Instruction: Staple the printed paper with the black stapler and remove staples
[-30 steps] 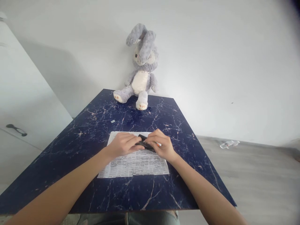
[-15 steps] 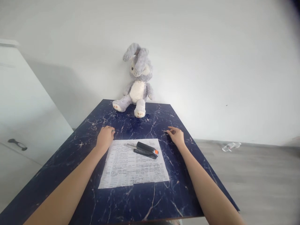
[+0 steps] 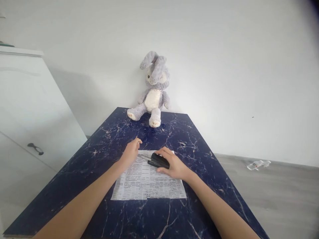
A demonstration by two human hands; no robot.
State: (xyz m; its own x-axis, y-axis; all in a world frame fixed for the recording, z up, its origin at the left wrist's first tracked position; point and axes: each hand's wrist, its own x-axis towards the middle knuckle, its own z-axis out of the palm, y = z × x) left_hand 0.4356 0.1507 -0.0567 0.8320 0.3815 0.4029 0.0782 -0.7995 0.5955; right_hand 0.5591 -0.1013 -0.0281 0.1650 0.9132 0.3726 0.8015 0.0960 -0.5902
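A black stapler (image 3: 158, 160) lies on a printed sheet of paper (image 3: 149, 181) in the middle of the dark blue marbled table (image 3: 104, 139). My right hand (image 3: 173, 164) is wrapped over the stapler's right end, fingers curled round it. At the paper's upper left corner rests my left hand (image 3: 131, 153), fingers loosely together, thumb pointing up, holding nothing that I can see. A thin metal part (image 3: 144, 156) pokes out from the stapler toward my left hand.
A grey and white plush rabbit (image 3: 153, 89) sits against the wall at the table's far edge. A white cabinet (image 3: 27, 113) with a dark handle stands to the left. A clear plastic bottle (image 3: 258, 164) lies on the grey floor at right.
Both hands had pulled apart onto the bare table, leaving the stapler on the paper. Now they have come back in: the right grips the stapler, the left rests at the paper's corner.
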